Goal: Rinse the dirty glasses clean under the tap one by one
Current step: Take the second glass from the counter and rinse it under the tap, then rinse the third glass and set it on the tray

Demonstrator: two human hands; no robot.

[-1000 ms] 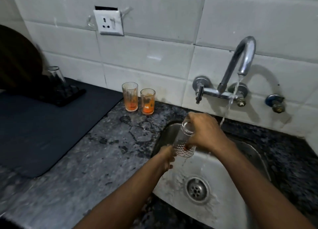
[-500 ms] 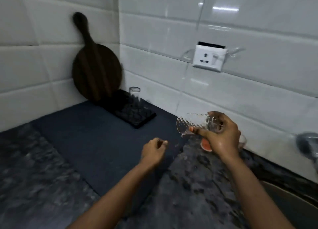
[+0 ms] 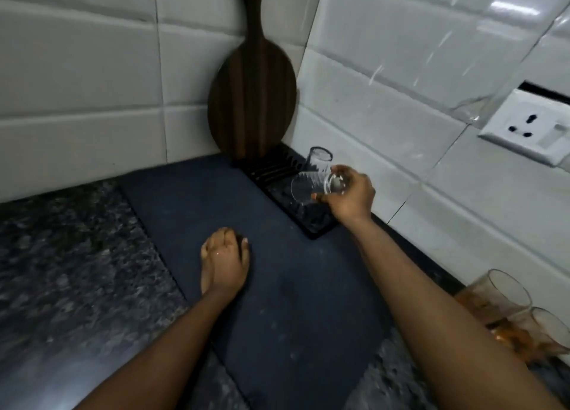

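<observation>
My right hand (image 3: 350, 195) grips a clear rinsed glass (image 3: 308, 186) by its base, tipped on its side with the mouth to the left, just above the black drying rack (image 3: 311, 221). Another clear glass (image 3: 320, 159) stands upside down on that rack by the wall. My left hand (image 3: 224, 255) hovers over the dark blue mat (image 3: 277, 301) with fingers loosely curled and holds nothing. Two dirty glasses with orange residue (image 3: 505, 298) (image 3: 549, 332) stand at the right edge on the counter. The tap and sink are out of view.
A dark wooden chopping board (image 3: 253, 95) leans in the tiled corner behind the rack. A white wall socket (image 3: 527, 125) sits at the upper right. Grey speckled stone counter (image 3: 68, 255) lies to the left of the mat.
My view swung left from the sink. My right hand carried the glass from over the sink, across the counter, to above the drying rack. My left hand moved over the mat.
</observation>
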